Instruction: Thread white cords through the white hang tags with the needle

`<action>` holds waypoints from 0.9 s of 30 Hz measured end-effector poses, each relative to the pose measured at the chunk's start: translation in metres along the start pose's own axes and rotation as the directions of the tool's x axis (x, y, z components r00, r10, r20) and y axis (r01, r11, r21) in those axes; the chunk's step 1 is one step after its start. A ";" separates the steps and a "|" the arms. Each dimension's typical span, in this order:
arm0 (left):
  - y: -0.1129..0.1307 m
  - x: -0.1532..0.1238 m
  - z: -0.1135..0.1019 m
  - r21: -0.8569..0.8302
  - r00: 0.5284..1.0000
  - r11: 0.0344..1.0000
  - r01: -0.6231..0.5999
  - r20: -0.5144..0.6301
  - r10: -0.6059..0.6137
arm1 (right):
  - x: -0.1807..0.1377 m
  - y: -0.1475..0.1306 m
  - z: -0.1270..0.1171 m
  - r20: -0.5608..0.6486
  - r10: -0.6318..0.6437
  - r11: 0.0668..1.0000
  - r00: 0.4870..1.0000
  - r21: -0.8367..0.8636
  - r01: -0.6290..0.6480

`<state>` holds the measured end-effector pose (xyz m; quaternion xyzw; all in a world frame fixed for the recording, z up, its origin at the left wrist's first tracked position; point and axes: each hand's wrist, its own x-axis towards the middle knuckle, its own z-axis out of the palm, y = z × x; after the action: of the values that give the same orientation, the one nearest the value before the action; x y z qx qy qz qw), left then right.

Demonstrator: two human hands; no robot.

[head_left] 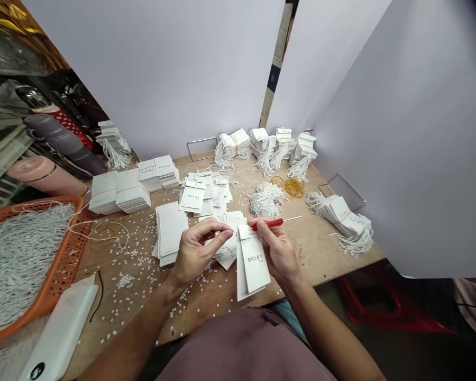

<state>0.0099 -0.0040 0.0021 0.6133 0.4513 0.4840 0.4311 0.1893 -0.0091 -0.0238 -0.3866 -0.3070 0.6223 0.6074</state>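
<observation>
My right hand (281, 251) grips white hang tags (256, 259) printed "SHUI.B.Y", together with a red-handled awl-like tool (267, 224) whose thin metal shaft points right. The tags hang tilted over the table's front part. Just left of their top edge, my left hand (202, 246) is closed in a pinch. Whatever lies between its fingertips is too small to make out. Behind both hands, loose tags (193, 197) lie in a heap, some with strings. A stack of plain white cards (172, 230) sits left of them, near my left wrist.
An orange basket (49, 280) of white strings, a white power bank (61, 328) and bundled cards (133, 188) are at left. String bundle (267, 200), yellow rubber bands (293, 188) and strung tag bundles (347, 217) lie right. White panels (190, 69) enclose the wooden table (301, 254).
</observation>
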 end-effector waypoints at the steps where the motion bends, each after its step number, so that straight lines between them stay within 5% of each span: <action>1: -0.001 0.000 0.000 0.015 1.000 1.000 -0.009 0.006 0.009 | 0.000 0.000 0.000 0.008 -0.010 1.000 1.000 -0.004 0.010; 7: -0.006 -0.001 0.001 -0.002 1.000 1.000 0.006 -0.004 -0.006 | 0.000 0.002 0.000 0.097 -0.040 0.998 0.994 -0.048 0.045; 14: -0.009 -0.002 0.007 -0.443 0.916 0.802 0.401 0.184 -0.356 | 0.004 0.009 -0.005 0.240 -0.375 0.836 0.895 -0.330 0.439; 17: -0.012 -0.004 0.015 -0.477 0.920 0.793 0.379 0.102 -0.379 | 0.002 0.011 -0.005 0.223 -0.444 0.748 0.868 -0.441 0.495; 21: -0.015 -0.007 0.024 -0.368 0.969 0.898 0.242 0.040 -0.245 | 0.000 0.014 -0.005 0.246 -0.487 0.702 0.838 -0.461 0.543; 27: -0.019 -0.008 0.021 -0.253 0.972 0.948 0.194 -0.081 -0.221 | -0.006 0.017 -0.011 0.376 -0.598 0.436 0.707 -0.588 0.681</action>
<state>0.0267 -0.0096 -0.0216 0.4777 0.4731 0.5202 0.5267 0.1898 -0.0169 -0.0429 -0.4023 -0.6716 0.2036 0.5879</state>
